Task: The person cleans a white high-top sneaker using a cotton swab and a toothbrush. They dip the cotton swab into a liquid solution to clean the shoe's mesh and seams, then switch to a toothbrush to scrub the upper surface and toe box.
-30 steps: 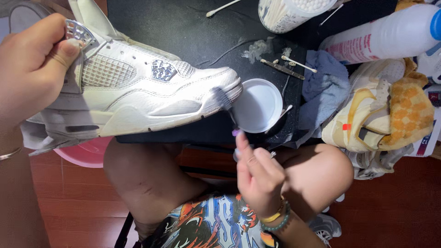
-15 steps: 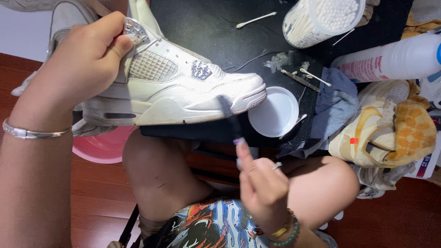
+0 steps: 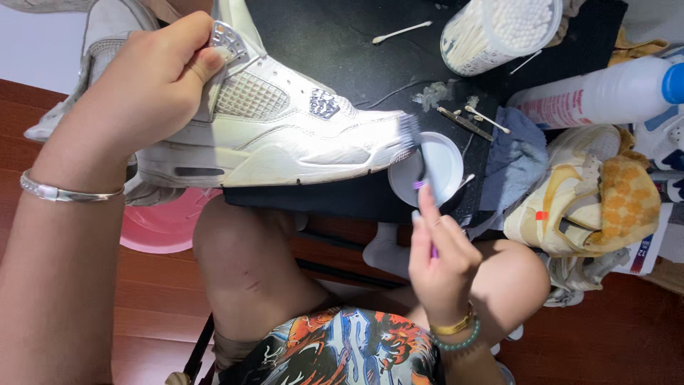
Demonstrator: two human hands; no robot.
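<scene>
Now my left hand (image 3: 153, 85) is wrapped tight around the heel end of a white high-top leather sneaker (image 3: 278, 132). My thumb presses on its grey plastic lace tab. I hold the shoe up on its side, with the toe pointing right and the sole toward me. It sits over the near edge of a black table top (image 3: 335, 36).

My right hand (image 3: 442, 260) is closed around the purple handle of a small brush (image 3: 420, 160). The dark bristles touch the toe of the sneaker, right at the front of the sole. Just under the brush is a little round white dish (image 3: 445, 171), resting on the table near the edge.

Far on the table stands a clear round tub full of cotton swabs (image 3: 499, 32). One loose swab (image 3: 402, 31) lies to its left. A white plastic bottle with a blue cap (image 3: 605, 89) lies on its side to the right. Near it is a blue cloth (image 3: 516, 153), and a yellow and white sneaker (image 3: 591, 192) sits further right. A pink round bowl (image 3: 167, 224) is on the wood floor (image 3: 627, 335) on the left, below the shoe I hold. My bare knees are under the table edge.
</scene>
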